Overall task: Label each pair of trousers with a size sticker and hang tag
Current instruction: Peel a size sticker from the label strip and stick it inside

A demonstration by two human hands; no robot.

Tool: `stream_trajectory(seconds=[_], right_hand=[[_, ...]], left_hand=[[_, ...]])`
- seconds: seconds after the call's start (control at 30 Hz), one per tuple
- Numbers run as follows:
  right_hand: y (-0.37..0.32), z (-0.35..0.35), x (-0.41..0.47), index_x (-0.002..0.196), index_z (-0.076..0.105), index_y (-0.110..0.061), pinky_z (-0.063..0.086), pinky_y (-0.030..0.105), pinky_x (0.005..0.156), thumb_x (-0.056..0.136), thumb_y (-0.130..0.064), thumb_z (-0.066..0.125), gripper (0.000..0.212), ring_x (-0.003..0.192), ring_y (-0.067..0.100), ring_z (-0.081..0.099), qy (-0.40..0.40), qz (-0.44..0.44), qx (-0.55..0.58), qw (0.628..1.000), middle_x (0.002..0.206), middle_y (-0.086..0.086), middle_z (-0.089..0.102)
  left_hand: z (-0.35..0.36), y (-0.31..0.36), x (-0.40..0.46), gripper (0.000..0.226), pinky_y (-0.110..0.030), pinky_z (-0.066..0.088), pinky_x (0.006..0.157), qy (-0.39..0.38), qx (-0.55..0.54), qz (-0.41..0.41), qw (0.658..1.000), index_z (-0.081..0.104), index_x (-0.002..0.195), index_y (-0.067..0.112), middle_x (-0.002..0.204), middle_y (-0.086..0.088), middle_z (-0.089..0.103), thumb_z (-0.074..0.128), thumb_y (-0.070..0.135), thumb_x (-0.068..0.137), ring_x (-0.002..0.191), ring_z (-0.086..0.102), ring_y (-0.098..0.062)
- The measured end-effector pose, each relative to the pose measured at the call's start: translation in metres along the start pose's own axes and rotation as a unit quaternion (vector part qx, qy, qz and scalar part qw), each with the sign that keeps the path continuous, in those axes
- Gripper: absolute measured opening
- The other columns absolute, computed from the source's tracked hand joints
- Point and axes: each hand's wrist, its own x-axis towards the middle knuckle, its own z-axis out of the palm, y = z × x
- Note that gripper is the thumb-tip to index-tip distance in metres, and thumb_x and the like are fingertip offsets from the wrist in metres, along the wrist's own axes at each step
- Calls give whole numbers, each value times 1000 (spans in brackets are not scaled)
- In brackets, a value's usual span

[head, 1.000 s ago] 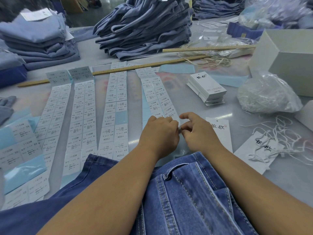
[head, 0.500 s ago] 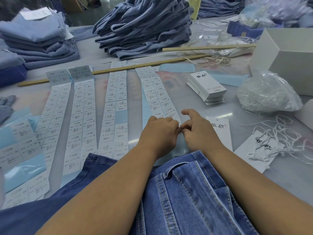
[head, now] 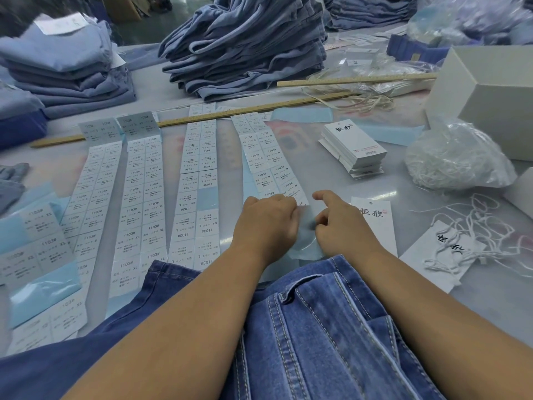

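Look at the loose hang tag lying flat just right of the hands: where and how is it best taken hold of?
Probably by its long right edge: the hang tag lies flat, so a fingertip must lift an edge before pinching. The right hand covers its left side, and the jeans crowd its near end. Its far end, with the hole, is also free.
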Motion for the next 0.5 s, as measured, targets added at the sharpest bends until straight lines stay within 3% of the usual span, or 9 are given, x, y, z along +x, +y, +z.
stream_trajectory(seconds=[0.1,0.2,0.3,0.5], right_hand=[[2,0,0,139,46,-25,36,11,60,80,3,46,66,74,-1,51,0,6,0,1000,78,-13,59],[2,0,1,124,57,-28,41,18,60,78,1,48,55,73,4,54,3,9,-13,1000,78,-12,59],[2,0,1,108,62,-28,45,25,60,80,-2,49,41,70,7,54,-1,12,-24,1000,76,-10,60],[2,0,2,103,60,-24,37,22,56,86,-6,47,29,72,10,52,1,22,-47,999,81,-6,58]], left_hand=[[-1,-3,-2,20,-35,28,69,44,-29,-17,998,56,87,12,80,-8,65,43,21,100,73,56,-34],[-2,-4,-3,19,-34,25,61,65,-59,-41,995,59,99,10,74,-13,66,44,21,101,66,53,-38],[0,-8,-2,19,-34,26,56,76,-77,-73,992,57,105,13,74,-11,64,41,23,103,62,47,-32],[-2,-9,-3,19,-32,26,48,126,-96,-97,983,57,108,13,64,-3,56,42,23,103,56,48,-29]])
